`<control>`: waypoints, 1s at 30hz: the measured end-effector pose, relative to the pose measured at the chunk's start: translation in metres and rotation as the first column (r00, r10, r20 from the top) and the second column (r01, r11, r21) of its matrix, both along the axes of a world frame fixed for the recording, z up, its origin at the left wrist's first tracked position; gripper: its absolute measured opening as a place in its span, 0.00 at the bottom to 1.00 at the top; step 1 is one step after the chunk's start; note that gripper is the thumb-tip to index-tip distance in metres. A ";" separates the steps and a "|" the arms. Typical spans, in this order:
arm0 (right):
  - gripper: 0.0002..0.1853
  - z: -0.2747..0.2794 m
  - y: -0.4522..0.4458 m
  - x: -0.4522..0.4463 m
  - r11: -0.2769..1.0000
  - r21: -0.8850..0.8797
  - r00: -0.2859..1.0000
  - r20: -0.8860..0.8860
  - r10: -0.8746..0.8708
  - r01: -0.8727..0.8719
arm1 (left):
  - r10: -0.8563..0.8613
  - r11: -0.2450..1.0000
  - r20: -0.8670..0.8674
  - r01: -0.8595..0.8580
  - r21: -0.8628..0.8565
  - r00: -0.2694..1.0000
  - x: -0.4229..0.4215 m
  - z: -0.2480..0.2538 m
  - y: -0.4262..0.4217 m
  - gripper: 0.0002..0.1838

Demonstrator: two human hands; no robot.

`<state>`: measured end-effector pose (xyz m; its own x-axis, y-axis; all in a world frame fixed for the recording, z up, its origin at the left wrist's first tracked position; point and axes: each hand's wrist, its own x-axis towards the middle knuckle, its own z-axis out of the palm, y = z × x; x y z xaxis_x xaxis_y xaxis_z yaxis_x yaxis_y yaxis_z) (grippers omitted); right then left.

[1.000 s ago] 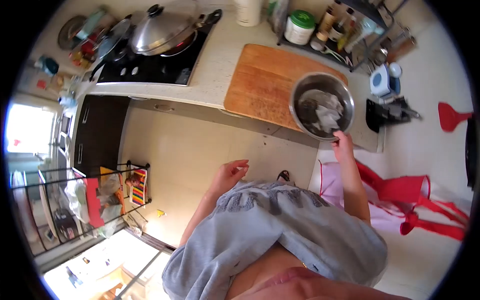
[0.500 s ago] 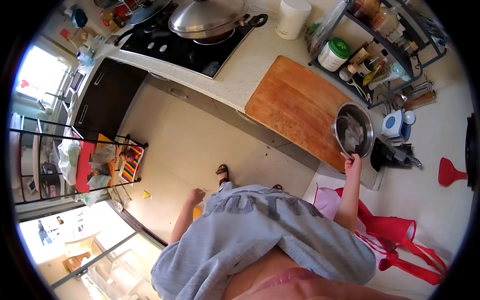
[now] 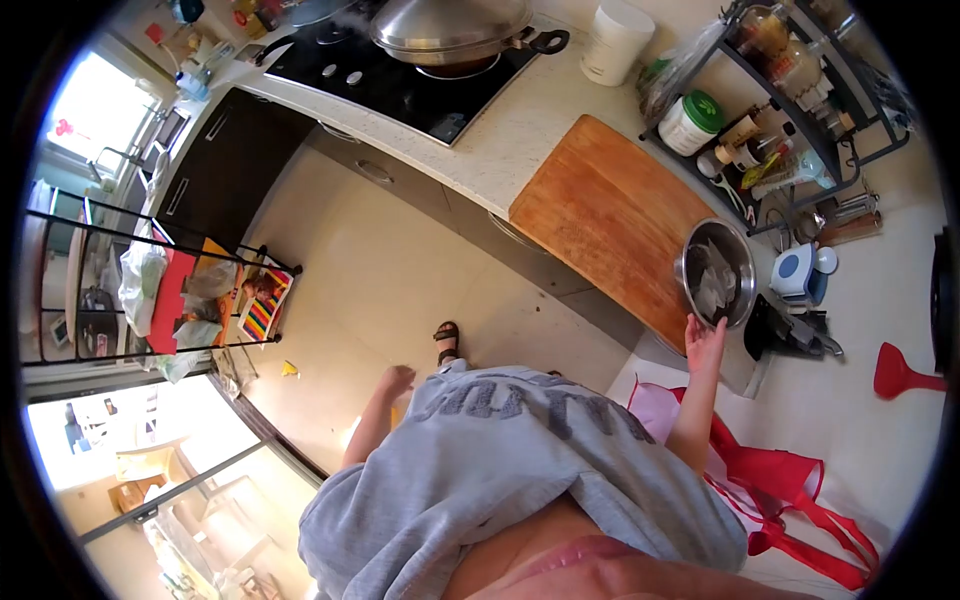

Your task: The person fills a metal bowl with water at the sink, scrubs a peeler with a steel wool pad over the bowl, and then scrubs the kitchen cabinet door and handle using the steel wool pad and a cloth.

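Observation:
A steel bowl (image 3: pixel 741 312) with crumpled clear plastic inside sits at the right end of a wooden cutting board (image 3: pixel 610 215). My right hand (image 3: pixel 706 345) is at the bowl's near rim, fingers stretched and apart, the fingertips at the metal. Whether they press on it is hard to see. My left hand (image 3: pixel 396 379) hangs low over the floor beside my shirt, fingers loosely curled, with nothing visible in it.
A lidded wok (image 3: pixel 455 30) stands on the black cooktop (image 3: pixel 400 95). Behind the board are a white canister (image 3: pixel 617 45) and a spice rack (image 3: pixel 815 130). A knife block (image 3: pixel 790 330) is beside the bowl. A red apron (image 3: pixel 765 465) hangs at right; a wire shelf (image 3: pixel 100 350) stands left.
The view has shifted, so the counter appears lower and further right. My right hand's fingers have spread more at the bowl rim. My left hand's fingers look more curled in.

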<state>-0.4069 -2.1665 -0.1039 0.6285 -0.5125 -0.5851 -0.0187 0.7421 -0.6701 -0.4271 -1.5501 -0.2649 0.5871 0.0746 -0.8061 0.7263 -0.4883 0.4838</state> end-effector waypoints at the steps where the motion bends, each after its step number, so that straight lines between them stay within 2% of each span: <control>1: 0.26 0.002 0.007 0.000 1.000 0.023 1.000 0.001 -0.005 0.005 | 0.011 0.999 0.042 -0.009 -0.039 0.999 0.002 0.005 -0.002 0.15; 4: 0.30 0.008 0.032 -0.001 0.998 -0.010 0.998 0.028 -0.059 0.059 | 0.055 0.995 0.073 -0.048 -0.092 0.996 0.000 -0.005 0.003 0.15; 7: 0.26 0.015 0.053 0.002 0.994 -0.002 0.994 -0.029 -0.107 0.107 | 0.039 0.999 0.058 -0.039 0.003 0.998 -0.009 -0.007 0.007 0.13; 10: 0.21 0.015 0.061 0.003 0.996 -0.039 0.997 -0.015 -0.081 0.081 | -0.053 0.995 -0.134 0.064 0.080 0.990 -0.013 0.012 0.014 0.12; 11: 0.19 0.014 0.063 0.005 0.996 -0.058 0.998 -0.013 -0.065 0.064 | -0.057 0.994 -0.116 0.067 0.089 0.992 -0.018 0.008 0.019 0.11; 14: 0.15 0.012 0.070 0.014 0.990 -0.136 0.999 -0.009 -0.036 0.034 | -0.235 0.951 -0.170 0.262 0.164 0.957 -0.022 0.014 0.029 0.12; 16: 0.14 0.011 0.081 0.024 0.977 -0.210 0.999 -0.004 -0.039 0.037 | -0.133 0.982 -0.100 0.144 0.120 0.986 -0.036 -0.022 0.047 0.13; 17: 0.12 0.013 0.087 0.031 0.978 -0.190 0.996 0.001 -0.088 0.086 | -0.081 0.992 -0.077 0.088 0.095 0.994 -0.044 -0.028 0.054 0.13; 20: 0.10 0.008 0.098 0.050 0.978 -0.164 0.991 -0.019 -0.131 0.126 | -0.088 0.989 -0.018 0.090 0.117 0.996 -0.050 -0.022 0.064 0.12; 21: 0.10 -0.004 0.095 0.054 0.987 -0.156 0.997 0.071 -0.035 0.045 | 0.048 0.997 -0.015 -0.047 0.063 0.999 -0.048 -0.004 0.064 0.13; 22: 0.09 -0.015 0.092 0.055 0.987 -0.160 0.988 0.149 0.041 -0.017 | 0.075 0.994 -0.019 -0.073 0.079 0.997 -0.053 -0.031 0.075 0.13; 23: 0.08 -0.016 0.103 0.063 0.978 -0.179 0.993 0.079 -0.093 0.106 | 0.058 0.994 -0.021 -0.056 0.089 0.998 -0.057 -0.044 0.086 0.13; 24: 0.08 -0.022 0.105 0.065 0.982 -0.162 0.993 0.082 -0.089 0.101 | -0.009 0.995 -0.026 0.011 0.099 1.000 -0.060 -0.053 0.101 0.12; 25: 0.08 -0.010 0.120 0.067 0.970 -0.133 0.978 -0.014 -0.209 0.205 | -0.076 0.991 -0.031 0.079 0.110 0.997 -0.059 -0.060 0.115 0.12; 26: 0.10 -0.033 0.108 0.062 0.964 -0.164 0.977 0.003 -0.211 0.209 | -0.142 0.982 -0.034 0.145 0.118 0.989 -0.053 -0.066 0.128 0.12; 27: 0.11 -0.022 0.119 0.061 0.945 -0.152 0.956 -0.013 -0.293 0.288 | -0.190 0.974 -0.035 0.193 0.117 0.981 -0.050 -0.073 0.141 0.11; 28: 0.12 -0.008 0.127 0.053 0.953 -0.176 0.965 -0.045 -0.259 0.248 | -0.237 0.963 -0.038 0.240 0.121 0.971 -0.044 -0.074 0.152 0.11; 30: 0.11 -0.009 0.132 0.035 0.922 -0.182 0.930 -0.076 -0.360 0.342 | -0.293 0.948 -0.034 0.295 0.119 0.955 -0.024 -0.069 0.168 0.11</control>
<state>-0.3722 -2.0343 -0.1129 0.3298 -0.7827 -0.5278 0.1458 0.5946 -0.7907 -0.4512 -1.3816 -0.3337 0.5849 -0.0019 -0.8111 0.5484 -0.7359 0.3972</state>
